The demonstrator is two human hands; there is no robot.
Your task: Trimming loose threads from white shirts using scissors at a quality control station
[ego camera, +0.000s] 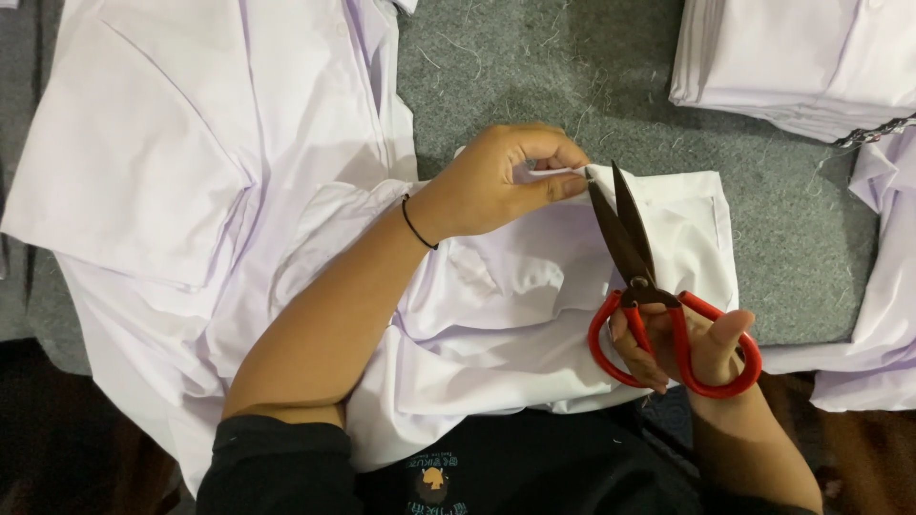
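Observation:
A white shirt (239, 172) lies spread over a grey felt surface (592, 86), part of it bunched in my lap. My left hand (501, 181) pinches a small bit of the shirt's fabric (553, 173) between thumb and fingers, near a sleeve edge. My right hand (701, 348) holds red-handled scissors (634, 277) with fingers through the loops. The dark blades point up and are slightly apart, their tips right beside the pinched fabric. A thin black band circles my left wrist.
A stack of folded white garments (801, 57) sits at the top right. More white cloth (883, 267) hangs at the right edge. Loose threads are scattered on the grey felt.

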